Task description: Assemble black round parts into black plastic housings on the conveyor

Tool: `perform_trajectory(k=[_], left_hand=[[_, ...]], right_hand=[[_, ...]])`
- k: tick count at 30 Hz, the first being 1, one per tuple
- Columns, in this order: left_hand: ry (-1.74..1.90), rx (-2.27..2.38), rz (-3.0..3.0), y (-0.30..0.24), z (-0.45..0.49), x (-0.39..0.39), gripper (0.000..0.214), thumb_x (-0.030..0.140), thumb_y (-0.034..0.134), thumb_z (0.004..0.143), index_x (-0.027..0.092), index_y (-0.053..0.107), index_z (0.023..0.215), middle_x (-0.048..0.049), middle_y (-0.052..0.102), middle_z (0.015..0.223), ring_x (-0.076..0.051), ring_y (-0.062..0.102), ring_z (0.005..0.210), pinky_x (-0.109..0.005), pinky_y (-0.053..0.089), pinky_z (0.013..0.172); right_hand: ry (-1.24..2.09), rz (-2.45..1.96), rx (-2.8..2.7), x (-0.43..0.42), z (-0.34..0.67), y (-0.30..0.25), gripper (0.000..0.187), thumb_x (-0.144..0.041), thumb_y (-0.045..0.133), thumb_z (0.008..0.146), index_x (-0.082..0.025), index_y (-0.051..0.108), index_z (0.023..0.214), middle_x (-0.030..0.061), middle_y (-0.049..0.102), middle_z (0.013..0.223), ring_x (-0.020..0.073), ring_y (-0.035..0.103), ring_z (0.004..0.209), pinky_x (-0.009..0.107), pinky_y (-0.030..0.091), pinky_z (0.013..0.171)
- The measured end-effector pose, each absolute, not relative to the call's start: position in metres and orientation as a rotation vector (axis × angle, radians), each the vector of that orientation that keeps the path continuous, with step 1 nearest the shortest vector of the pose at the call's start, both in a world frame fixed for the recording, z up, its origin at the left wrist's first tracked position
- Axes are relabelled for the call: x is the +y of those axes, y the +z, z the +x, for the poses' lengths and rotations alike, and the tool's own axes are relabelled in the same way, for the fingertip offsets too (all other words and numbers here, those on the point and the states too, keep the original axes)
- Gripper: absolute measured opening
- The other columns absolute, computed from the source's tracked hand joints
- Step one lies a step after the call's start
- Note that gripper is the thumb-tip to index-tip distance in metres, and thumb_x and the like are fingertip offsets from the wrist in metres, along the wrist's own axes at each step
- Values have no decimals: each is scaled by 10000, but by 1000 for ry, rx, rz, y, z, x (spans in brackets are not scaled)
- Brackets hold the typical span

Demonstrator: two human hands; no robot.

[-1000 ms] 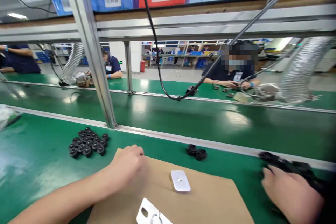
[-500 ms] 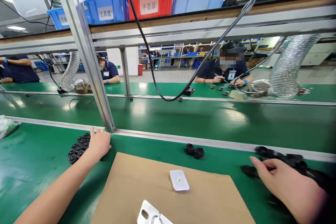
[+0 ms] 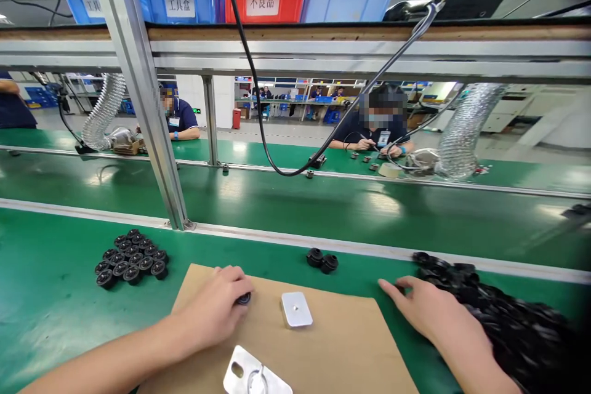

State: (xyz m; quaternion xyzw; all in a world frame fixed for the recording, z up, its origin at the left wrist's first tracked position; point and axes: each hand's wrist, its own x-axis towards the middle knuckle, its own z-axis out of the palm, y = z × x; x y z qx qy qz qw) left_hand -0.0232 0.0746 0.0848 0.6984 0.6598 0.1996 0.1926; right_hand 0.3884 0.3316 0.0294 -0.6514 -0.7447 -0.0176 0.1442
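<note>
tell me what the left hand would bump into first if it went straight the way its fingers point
Probably the pale square block on the brown sheet, just beyond the left hand, though the hand may be high enough to pass over it.

Bright, even, whitish light falls from above on the bench (image 3: 46, 326). The belt (image 3: 277, 209) throws back pale patches of glare, and the crinkled duct (image 3: 468, 129) glints along its ridges. Shadows are soft, faint around the white block (image 3: 297, 309). The lower right edge sinks into darkness, where the black pile (image 3: 503, 320) loses detail. The left hand (image 3: 219, 301) and right hand (image 3: 436, 311) keep fairly clear outlines. Wide-angle stretching draws the forearms toward the lower corners; the far shelves (image 3: 300, 98) look soft, and mosaic blocks mask a co-worker (image 3: 353, 126).
</note>
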Motion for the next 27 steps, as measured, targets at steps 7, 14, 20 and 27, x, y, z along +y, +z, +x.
perform_trajectory(k=[7, 14, 20, 27], left_hand=[[928, 1704, 1638, 51, -17, 79, 383, 98, 855, 816, 204, 710, 1155, -64, 712, 1136, -310, 625, 1124, -488, 502, 1022], [1162, 1491, 1319, 44, -3, 71, 371, 179, 809, 811, 205, 729, 1173, -81, 778, 1181, -265, 712, 1090, -440, 551, 1029], [1295, 1320, 1134, 42, 14, 60, 455, 236, 984, 639, 208, 782, 1046, -10, 767, 905, -176, 606, 782, -301, 492, 751], [1404, 1214, 1211, 33, 15, 62, 350, 225, 951, 742, 270, 879, 1082, -64, 822, 1039, -260, 723, 972, -348, 558, 883]], right_hand=[[65, -2055, -2185, 308, 368, 46, 571, -647, 512, 1006, -185, 757, 1235, 178, 808, 907, 433, 790, 877, 458, 545, 646], [141, -1915, -2147, 282, 344, 71, 404, -545, 531, 1009, -224, 744, 1130, 106, 802, 951, 358, 774, 877, 447, 578, 702], [514, -799, -2171, 192, 274, 85, 238, -388, 622, 1065, -274, 702, 1259, 44, 776, 990, 180, 722, 719, 272, 613, 634], [482, -432, -2267, 151, 241, 72, 319, -183, 640, 1013, -262, 636, 1322, 75, 800, 1070, 225, 779, 804, 310, 663, 652]])
